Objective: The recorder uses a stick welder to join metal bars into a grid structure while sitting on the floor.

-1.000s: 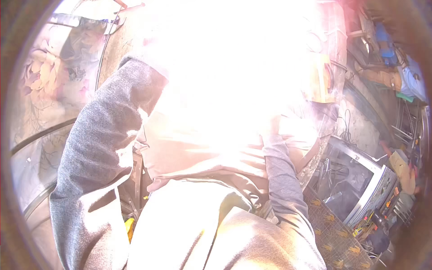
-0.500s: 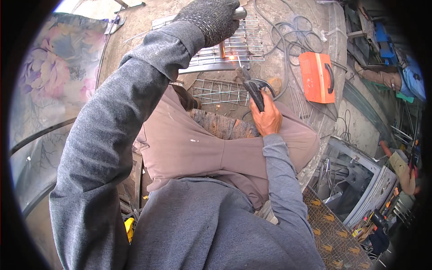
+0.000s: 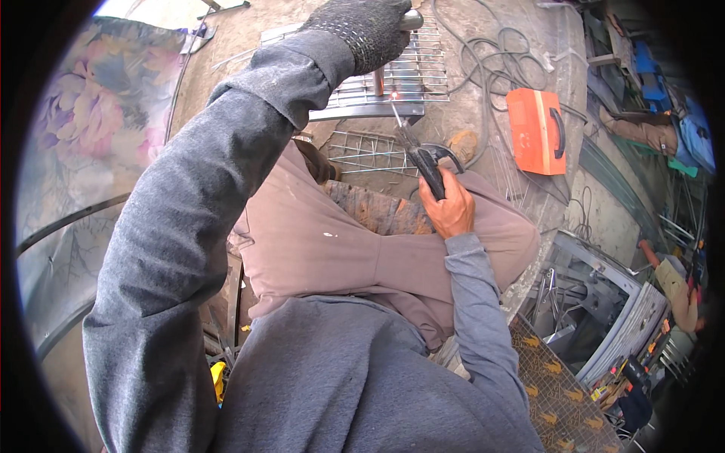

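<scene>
My left hand (image 3: 362, 34), in a dark knit glove, is closed around a shiny metal tube (image 3: 411, 20) whose round end sticks out on the right. Below that fist a short upright metal piece (image 3: 378, 81) stands over a wire grid (image 3: 423, 72); whether it joins the tube is hidden. My bare right hand (image 3: 451, 205) grips a black welding electrode holder (image 3: 424, 164). From its jaws a thin electrode (image 3: 396, 115) points up toward the grid's near edge, where a small red glow shows. A flat metal bar (image 3: 370, 110) lies along that edge.
Another wire grid (image 3: 370, 153) lies on the ground before a wooden block (image 3: 377, 208) between my legs. Right of it stands an orange box (image 3: 535, 132) with a black handle, near coiled cables (image 3: 502, 64). A floral cloth (image 3: 98, 113) hangs at left. A person (image 3: 676, 291) is at far right.
The glow at the electrode's tip has shrunk from bright orange to a small red spot. The electrode holder has drawn slightly back toward me. My left hand keeps its hold.
</scene>
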### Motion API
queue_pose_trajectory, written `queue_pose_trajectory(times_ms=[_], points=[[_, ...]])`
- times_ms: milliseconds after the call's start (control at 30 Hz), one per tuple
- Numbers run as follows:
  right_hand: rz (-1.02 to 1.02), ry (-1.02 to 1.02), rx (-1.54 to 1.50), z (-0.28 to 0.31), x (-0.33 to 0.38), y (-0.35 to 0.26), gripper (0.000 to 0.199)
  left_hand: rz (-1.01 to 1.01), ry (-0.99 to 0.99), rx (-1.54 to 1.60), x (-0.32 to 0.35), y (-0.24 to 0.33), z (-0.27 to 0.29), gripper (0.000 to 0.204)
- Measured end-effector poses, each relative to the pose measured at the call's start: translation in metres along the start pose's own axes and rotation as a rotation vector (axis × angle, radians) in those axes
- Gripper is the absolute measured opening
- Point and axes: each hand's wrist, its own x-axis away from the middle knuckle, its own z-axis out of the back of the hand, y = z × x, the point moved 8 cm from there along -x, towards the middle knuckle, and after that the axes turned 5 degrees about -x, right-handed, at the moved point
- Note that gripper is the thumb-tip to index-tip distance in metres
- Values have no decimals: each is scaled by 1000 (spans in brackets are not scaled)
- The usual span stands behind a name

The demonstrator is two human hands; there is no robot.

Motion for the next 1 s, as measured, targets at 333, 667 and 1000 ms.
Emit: queue_pose_trajectory(times_ms=[333,667,1000], points=[[178,-124,133,-28,-12,-14,43,-5,-3,-16,3,3,-2,28],[179,-89,157,-32,-16,-8,45,-13,-6,48,9,0,3,28],[68,-184,187,-38,-22,-3,44,-35,15,42,10,4,6,31]])
